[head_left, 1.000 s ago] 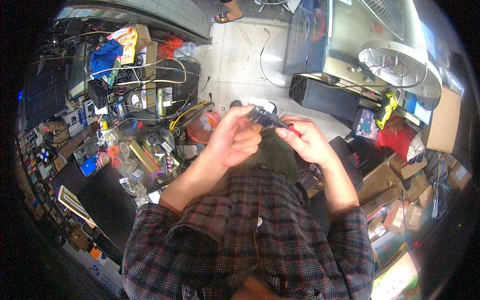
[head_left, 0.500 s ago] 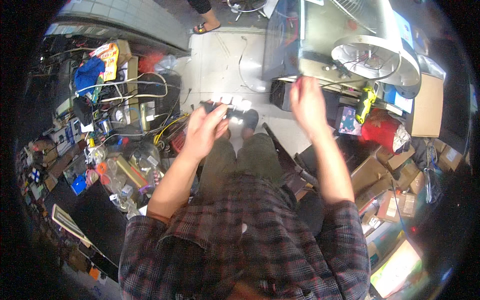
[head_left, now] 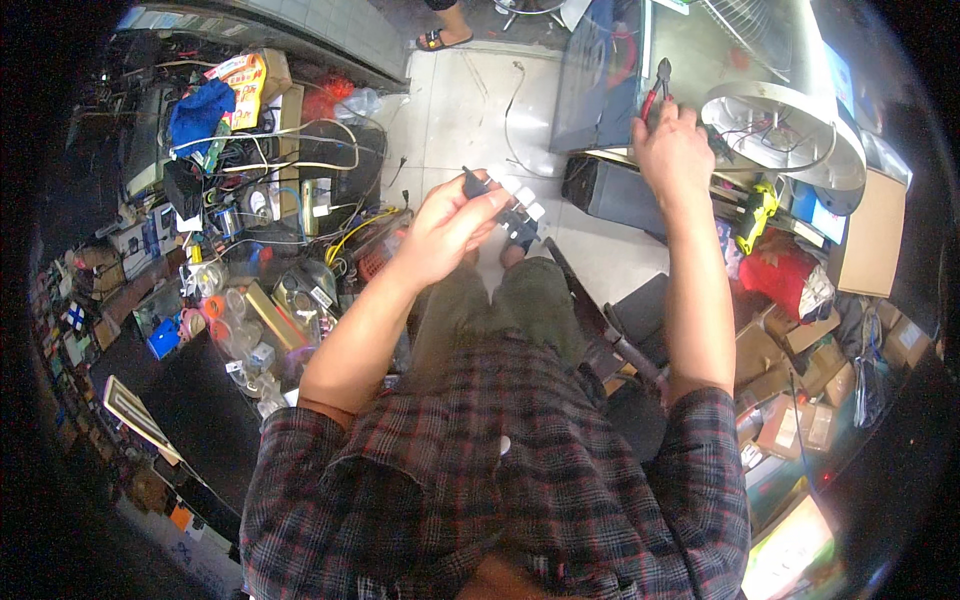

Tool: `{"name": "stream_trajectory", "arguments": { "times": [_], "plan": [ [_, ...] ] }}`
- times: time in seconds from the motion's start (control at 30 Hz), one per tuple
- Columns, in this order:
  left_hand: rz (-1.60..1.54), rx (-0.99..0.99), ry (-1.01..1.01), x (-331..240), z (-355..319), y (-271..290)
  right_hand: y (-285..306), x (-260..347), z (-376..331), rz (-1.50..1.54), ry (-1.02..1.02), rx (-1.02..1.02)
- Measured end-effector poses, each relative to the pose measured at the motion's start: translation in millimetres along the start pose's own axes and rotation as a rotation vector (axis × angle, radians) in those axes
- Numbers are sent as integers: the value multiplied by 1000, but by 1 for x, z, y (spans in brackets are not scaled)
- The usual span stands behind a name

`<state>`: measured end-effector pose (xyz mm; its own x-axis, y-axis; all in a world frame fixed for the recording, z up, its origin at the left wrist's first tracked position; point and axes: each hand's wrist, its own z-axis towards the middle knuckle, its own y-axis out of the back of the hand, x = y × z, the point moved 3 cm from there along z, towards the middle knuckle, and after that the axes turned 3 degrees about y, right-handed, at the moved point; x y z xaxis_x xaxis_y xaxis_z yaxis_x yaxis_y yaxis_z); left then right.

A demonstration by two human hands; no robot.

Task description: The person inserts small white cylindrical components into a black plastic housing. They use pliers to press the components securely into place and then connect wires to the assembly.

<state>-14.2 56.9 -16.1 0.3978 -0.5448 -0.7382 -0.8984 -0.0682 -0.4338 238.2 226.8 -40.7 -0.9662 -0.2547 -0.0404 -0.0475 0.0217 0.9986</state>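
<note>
A small black piece with white knobs (head_left: pixel 525 197) is in the left hand (head_left: pixel 450 232), pinched between thumb and fingers above the pale tiled floor (head_left: pixel 465 120). The right hand (head_left: pixel 676 155) reaches out to the worktop (head_left: pixel 690 50), its fingers bent at the red handles of a pair of pliers (head_left: pixel 662 80); whether they grip them, I cannot tell. Just right of that hand lies a white fan (head_left: pixel 830 125) with wires showing in its round housing. Nearer the person are a yellow-green tool (head_left: pixel 757 215) and a red bundle (head_left: pixel 785 275); off left, a blue cloth (head_left: pixel 200 112) sits among tangled cables.
</note>
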Motion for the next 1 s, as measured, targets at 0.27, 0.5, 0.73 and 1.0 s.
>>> {"name": "stream_trajectory", "arguments": {
  "times": [0.27, 0.5, 0.73, 1.0],
  "plan": [
    [202, 166, 73, -16, -6, -1, 94, 73, -71, 1109, 486, 601],
    [90, 73, 316, -13, -21, -8, 87, 90, -88, 1181, 625, 745],
    [92, -15, 281, 10, -51, -28, 45, 97, -129, 1549, 371, 853],
    [-52, 66, 306, 25, -59, -20, 45, 107, -155, 1896, 119, 867]
  ]
}}
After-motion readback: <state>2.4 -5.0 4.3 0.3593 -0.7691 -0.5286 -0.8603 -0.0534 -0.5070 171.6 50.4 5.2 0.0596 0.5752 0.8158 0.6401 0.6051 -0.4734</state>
